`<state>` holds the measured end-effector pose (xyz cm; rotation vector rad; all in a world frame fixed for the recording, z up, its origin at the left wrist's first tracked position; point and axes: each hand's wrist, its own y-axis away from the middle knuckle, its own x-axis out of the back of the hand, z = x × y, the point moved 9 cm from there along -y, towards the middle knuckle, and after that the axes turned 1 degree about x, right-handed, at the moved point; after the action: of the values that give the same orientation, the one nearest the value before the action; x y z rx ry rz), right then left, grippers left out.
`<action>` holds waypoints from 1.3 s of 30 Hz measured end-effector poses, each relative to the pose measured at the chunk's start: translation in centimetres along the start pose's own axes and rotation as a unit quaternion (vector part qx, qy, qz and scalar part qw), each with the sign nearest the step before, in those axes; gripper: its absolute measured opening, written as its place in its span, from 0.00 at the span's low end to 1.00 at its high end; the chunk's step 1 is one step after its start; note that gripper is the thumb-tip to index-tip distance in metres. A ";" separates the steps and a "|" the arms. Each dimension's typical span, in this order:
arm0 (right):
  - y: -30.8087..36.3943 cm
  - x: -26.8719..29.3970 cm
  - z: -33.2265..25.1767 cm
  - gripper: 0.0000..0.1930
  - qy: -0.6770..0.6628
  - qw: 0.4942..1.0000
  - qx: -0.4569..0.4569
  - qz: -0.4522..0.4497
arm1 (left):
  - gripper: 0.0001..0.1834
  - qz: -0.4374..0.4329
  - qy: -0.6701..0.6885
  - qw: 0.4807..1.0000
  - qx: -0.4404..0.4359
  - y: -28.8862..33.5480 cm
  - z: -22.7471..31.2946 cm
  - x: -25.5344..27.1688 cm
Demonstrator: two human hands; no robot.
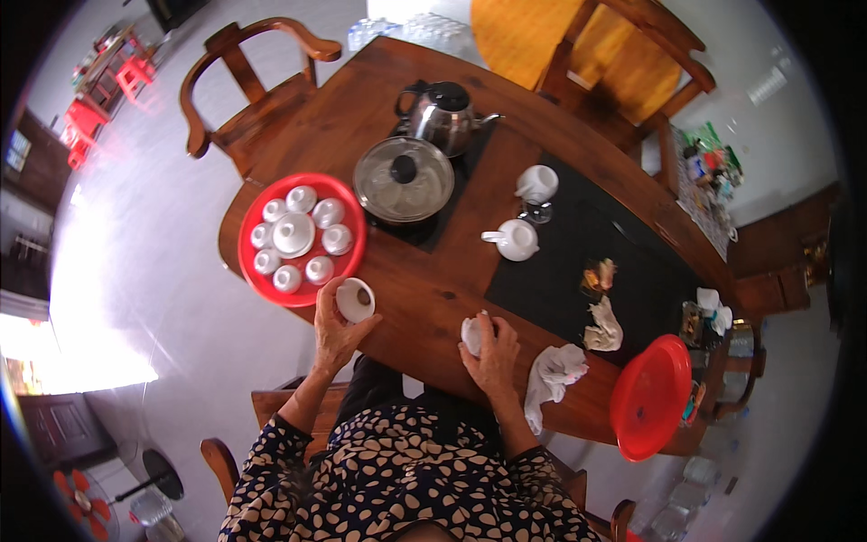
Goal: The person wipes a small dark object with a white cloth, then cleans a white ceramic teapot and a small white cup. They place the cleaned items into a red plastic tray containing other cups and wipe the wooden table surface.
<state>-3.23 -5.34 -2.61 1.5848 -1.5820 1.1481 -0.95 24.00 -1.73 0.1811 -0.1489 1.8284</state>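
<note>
My left hand (pixel 336 332) is closed round a white cup (pixel 349 307), tilted so that its inside shows, with a small brownish patch in it. The cup is just off the lower right of a round red tray (pixel 248 264). On the tray, several small white cups (pixel 337 239) stand in a ring round a white lidded bowl (pixel 293 236). To the right, my right hand (pixel 494 355) is closed on a small white thing (pixel 471 335); whether it is a lid or a wad of cloth I cannot tell. A crumpled white cloth (pixel 555 369) lies beside that hand.
A glass-lidded pot (pixel 404 194) and a steel kettle (pixel 442 117) stand at the back of the wooden table (pixel 406 316). On the dark inlay sit a white teapot (pixel 517 240), a white pitcher (pixel 538 183) and a beige cloth (pixel 603 327). A red basin (pixel 648 397) leans over the right edge.
</note>
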 end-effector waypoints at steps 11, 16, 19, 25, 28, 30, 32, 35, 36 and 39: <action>0.7 2.9 -1.7 0.31 -0.025 0.999 0.029 0.022 | 0.42 -0.102 0.003 0.995 -0.013 0.5 1.8 -6.4; -2.1 -0.6 -2.0 0.26 -0.512 0.846 -0.109 -0.105 | 0.44 -0.199 0.128 0.970 0.054 2.9 3.7 -9.6; -2.1 -3.3 -4.7 0.24 -0.724 0.638 -0.174 -0.194 | 0.41 -0.180 0.053 0.981 -0.042 3.0 6.2 -9.8; -1.5 -3.8 -6.8 0.26 -0.831 0.468 -0.195 -0.227 | 0.40 -0.164 -0.047 0.980 -0.098 2.7 8.2 -9.0; -1.6 -3.6 -6.8 0.26 -0.826 0.479 -0.190 -0.228 | 0.40 -0.154 -0.059 0.980 -0.115 2.7 7.9 -9.0; -1.5 -3.3 -7.0 0.26 -0.824 0.477 -0.205 -0.227 | 0.39 -0.158 -0.064 0.977 -0.128 2.8 7.9 -9.3; -1.5 -3.3 -6.3 0.26 -0.821 0.489 -0.209 -0.208 | 0.39 -0.171 -0.060 0.975 -0.127 2.6 8.0 -9.9; -1.4 -3.5 -5.3 0.26 -0.829 0.478 -0.209 -0.204 | 0.39 -0.177 -0.089 0.969 -0.145 2.5 8.4 -10.4; -1.5 -3.4 -5.1 0.26 -0.833 0.471 -0.207 -0.204 | 0.39 -0.179 -0.103 0.966 -0.156 2.4 8.5 -10.7; -1.7 -3.4 -5.3 0.26 -0.842 0.449 -0.221 -0.201 | 0.43 -0.184 -0.092 0.966 -0.155 2.3 8.0 -10.9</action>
<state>-2.04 1.06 -3.12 2.3863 -1.7454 -1.7491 -0.06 11.55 3.92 0.1456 -0.4955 1.3965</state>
